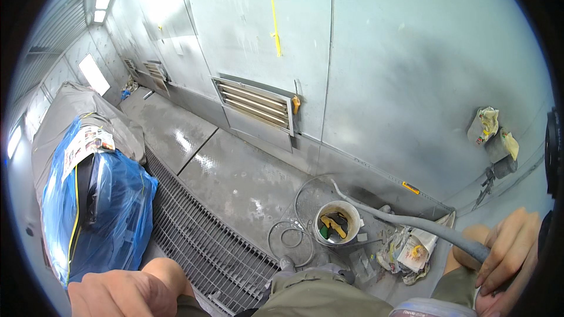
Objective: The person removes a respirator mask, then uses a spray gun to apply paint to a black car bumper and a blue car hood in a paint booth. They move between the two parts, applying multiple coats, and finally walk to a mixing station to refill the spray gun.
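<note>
Because it is presumably to be kept off the floor (pixel 232 170), the grey hose (pixel 411 221), trailing leftward from the right grip (pixel 506 252), is clasped there; whether anything is pinched in the curled left grip (pixel 123 293) cannot be told.

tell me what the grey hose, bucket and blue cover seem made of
Grey hose: perhaps rubber or a fabric sleeve; it looks matte and bends smoothly.
Bucket: probably plastic, pale and dull, with a thick rim.
Blue cover: apparently thin plastic film, glossy and see-through, with creases catching light.
</note>
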Demonstrator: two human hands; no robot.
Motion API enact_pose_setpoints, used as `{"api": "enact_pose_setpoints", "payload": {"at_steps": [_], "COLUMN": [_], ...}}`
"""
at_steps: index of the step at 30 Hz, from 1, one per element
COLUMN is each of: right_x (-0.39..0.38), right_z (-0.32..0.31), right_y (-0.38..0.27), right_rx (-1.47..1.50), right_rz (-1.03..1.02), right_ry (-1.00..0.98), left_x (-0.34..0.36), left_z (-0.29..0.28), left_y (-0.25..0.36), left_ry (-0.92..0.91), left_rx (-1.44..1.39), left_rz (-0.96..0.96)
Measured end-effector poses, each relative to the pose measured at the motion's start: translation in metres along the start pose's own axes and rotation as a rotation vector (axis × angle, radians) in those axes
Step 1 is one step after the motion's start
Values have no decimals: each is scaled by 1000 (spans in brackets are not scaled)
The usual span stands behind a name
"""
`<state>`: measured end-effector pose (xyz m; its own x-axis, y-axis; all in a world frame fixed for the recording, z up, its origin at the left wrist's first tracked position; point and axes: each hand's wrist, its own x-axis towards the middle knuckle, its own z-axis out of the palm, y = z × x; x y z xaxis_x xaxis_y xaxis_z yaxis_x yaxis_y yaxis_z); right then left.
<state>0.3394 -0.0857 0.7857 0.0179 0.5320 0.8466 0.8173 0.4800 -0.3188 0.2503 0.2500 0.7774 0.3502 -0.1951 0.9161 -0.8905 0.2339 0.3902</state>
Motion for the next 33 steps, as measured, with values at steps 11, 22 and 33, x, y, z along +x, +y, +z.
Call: {"api": "enact_pose_setpoints", "payload": {"at_steps": [11, 22, 33], "right_x": [-10, -7, 0], "right_z": [-25, -15, 7], "right_y": [-4, 27, 36], "right_rx": [219, 283, 281], "right_rz": [207, 405, 373], "right_ry": [-111, -243, -146], "left_x": [-24, -24, -32], "left_z": [17, 13, 54], "left_y": [-39, -96, -137], "left_ry": [405, -331, -192], "left_rx": [63, -708, -1253], "left_rz": [92, -375, -49]}}
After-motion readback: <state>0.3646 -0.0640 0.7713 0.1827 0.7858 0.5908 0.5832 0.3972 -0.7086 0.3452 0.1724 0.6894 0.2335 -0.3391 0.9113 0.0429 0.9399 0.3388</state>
